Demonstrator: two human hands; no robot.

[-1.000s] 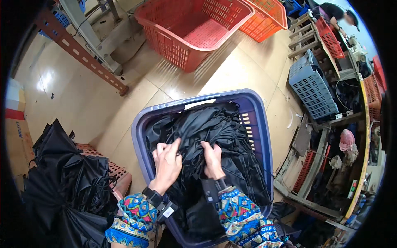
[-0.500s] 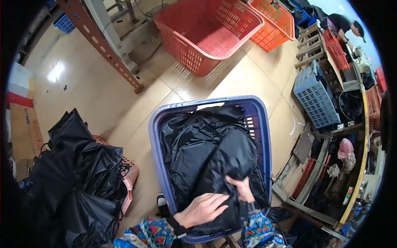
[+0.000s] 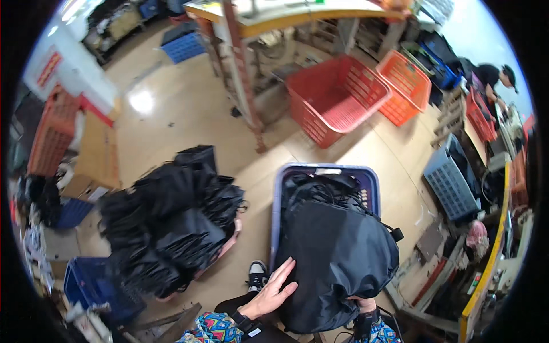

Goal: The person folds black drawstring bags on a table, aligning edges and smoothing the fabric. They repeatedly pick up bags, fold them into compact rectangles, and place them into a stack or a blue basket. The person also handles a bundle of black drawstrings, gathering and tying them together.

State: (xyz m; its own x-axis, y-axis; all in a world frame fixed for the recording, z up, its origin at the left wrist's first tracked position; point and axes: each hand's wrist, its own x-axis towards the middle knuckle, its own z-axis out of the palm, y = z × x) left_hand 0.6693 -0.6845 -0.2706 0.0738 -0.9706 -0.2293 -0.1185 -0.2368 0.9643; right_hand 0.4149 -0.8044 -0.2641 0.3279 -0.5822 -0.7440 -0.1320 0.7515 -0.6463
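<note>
A black fabric bag (image 3: 337, 257) with a smooth sheen lies spread over the blue-purple plastic basket (image 3: 277, 223), a short strap end sticking out at its right. My left hand (image 3: 270, 294) is at the bag's left edge, fingers stretched out and touching the fabric. At the lower right, my right hand (image 3: 366, 305) grips the bag's near edge; its fingertips are hidden by the cloth. More crumpled black fabric (image 3: 320, 188) shows inside the basket beyond the bag.
To the left, a heap of black fabric pieces (image 3: 171, 223) overflows a pink basket (image 3: 229, 243). Red (image 3: 320, 117) and orange (image 3: 414, 94) baskets stand ahead. At right are a grey-blue basket (image 3: 452, 183) and a yellow-edged workbench (image 3: 486, 274); a person (image 3: 489, 80) works at far right.
The bag has been lifted and spread out over the basket's near part. My left hand has moved to its left edge, my right hand to its lower right. The view has shifted leftward.
</note>
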